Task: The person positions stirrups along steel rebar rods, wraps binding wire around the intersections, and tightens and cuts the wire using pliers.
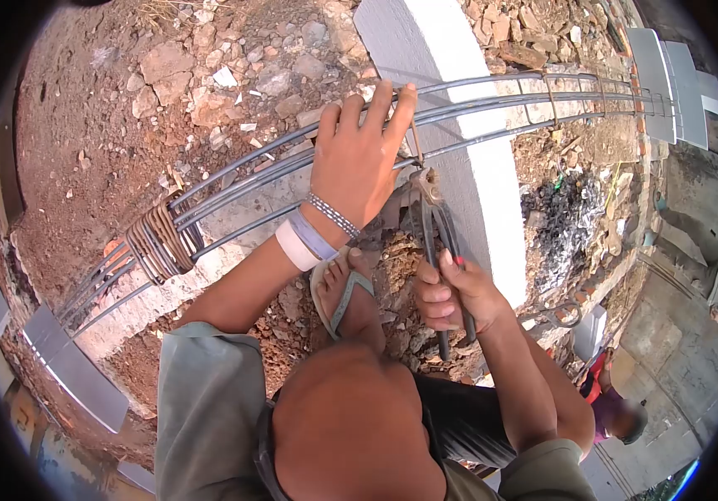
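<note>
A long rebar cage (pixel 492 98) of several steel bars runs across in front of me. My left hand (pixel 357 163) grips it from above, fingers spread across the bars and tips over the far one. Beside the index finger a square stirrup (pixel 416 142) goes round the bars. My right hand (pixel 456 294) is closed round the handles of a pair of end-cutting pincers (pixel 436 213). Their jaws meet the near bar at that stirrup's lower corner; any tie wire there is too small to make out. Left of my hand, several stirrups (pixel 161 242) are bunched together on the bars.
A white-topped concrete beam (pixel 492 209) passes beneath the cage. Rubble (pixel 177 71) and loose soil lie around. Black ash (pixel 563 221) is at right. My sandalled foot (pixel 345 292) is below the cage. Another person (pixel 618 413) is at lower right.
</note>
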Demonstrator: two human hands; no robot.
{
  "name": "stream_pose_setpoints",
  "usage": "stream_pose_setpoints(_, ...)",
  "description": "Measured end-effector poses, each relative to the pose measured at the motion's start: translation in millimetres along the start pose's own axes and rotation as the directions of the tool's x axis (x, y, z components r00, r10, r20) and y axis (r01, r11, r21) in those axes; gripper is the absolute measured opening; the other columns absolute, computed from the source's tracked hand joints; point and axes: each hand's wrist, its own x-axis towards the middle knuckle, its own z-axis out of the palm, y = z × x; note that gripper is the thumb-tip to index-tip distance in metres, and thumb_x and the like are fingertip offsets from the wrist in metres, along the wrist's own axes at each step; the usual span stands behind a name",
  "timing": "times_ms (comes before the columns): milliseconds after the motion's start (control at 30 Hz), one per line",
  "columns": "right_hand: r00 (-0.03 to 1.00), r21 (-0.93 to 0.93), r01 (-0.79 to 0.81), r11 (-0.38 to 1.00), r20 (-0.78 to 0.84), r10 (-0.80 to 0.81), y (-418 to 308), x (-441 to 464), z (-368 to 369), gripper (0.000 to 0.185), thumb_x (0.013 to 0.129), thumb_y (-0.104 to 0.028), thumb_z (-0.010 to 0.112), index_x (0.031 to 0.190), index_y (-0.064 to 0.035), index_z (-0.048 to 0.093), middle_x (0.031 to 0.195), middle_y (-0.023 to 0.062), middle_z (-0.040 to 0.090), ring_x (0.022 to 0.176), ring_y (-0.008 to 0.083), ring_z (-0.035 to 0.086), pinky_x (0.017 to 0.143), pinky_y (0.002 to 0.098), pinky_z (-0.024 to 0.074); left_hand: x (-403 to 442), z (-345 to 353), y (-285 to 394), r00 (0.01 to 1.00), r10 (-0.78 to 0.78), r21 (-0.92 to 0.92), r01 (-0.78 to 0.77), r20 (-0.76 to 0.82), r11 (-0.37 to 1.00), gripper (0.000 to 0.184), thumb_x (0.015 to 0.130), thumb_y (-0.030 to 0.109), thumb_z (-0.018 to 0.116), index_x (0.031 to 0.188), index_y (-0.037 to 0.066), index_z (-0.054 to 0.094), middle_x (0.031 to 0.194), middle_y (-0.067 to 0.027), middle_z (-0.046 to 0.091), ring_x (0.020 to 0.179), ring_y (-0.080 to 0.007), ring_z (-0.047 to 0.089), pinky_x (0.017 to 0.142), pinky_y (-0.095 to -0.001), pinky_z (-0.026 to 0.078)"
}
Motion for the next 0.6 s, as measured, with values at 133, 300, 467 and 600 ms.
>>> stream_pose_setpoints(133, 0.999, -0.144, 0.051, 0.988, 0.014, -0.05, -6.3, -0.1, -0.9, 0.046, 0.091, -0.049, 0.076, 0.096, -0.0069, 0.058, 0.075, -0.0006, 0.054, 0.061, 0.0131, 0.054, 0.053, 0.0298, 0.0456, 1.4, -2.8, -2.0, 0.998, -0.054, -0.107, 0.057, 0.03, 0.993, 0.1, 0.067, 0.02, 0.091, 0.152, 0.011, 0.041, 0.143, -0.0128, 0.052, 0.121, -0.0302, 0.054, 0.102, -0.0446, 0.04)
stream_pose_setpoints(300, 0.89, -0.823, -0.206, 0.529, -0.383, -0.249, -39.7, -16.2, 22.0, 0.032, 0.08, -0.019, 0.087, 0.088, -0.0015, 0.061, 0.072, 0.0067, 0.063, 0.062, 0.0117, 0.06, 0.056, 0.0284, 0.0471, 2.8, -2.4, -0.1, 0.997, -0.067, -0.108, 0.071, 0.039, 0.992, 0.098, 0.066, 0.023, 0.092, 0.15, 0.009, 0.042, 0.14, -0.0129, 0.054, 0.122, -0.0294, 0.055, 0.103, -0.0446, 0.04)
stream_pose_setpoints(467, 0.608, -0.974, -0.196, -0.117, -0.027, -0.793, -33.7, -34.4, 31.5, 0.057, 0.074, -0.013, 0.079, 0.125, 0.0022, 0.059, 0.104, 0.0174, 0.067, 0.084, 0.0239, 0.068, 0.075, 0.0366, 0.0566, 1.4, -2.4, 0.2, 0.997, -0.067, -0.111, 0.07, 0.029, 0.991, 0.096, 0.068, 0.025, 0.091, 0.149, 0.009, 0.044, 0.139, -0.0123, 0.054, 0.122, -0.0288, 0.055, 0.103, -0.0441, 0.04)
stream_pose_setpoints(600, 0.651, -0.769, -0.411, -0.489, 0.128, -0.749, -60.9, -45.6, 36.1, 0.056, 0.084, -0.016, 0.065, 0.137, -0.0001, 0.057, 0.11, 0.0164, 0.064, 0.102, 0.0351, 0.064, 0.095, 0.0477, 0.05, 2.3, -2.0, 0.9, 0.997, -0.068, -0.091, 0.07, 0.022, 0.993, 0.094, 0.069, 0.025, 0.091, 0.149, 0.009, 0.044, 0.14, -0.0116, 0.054, 0.122, -0.0281, 0.055, 0.102, -0.0436, 0.04)
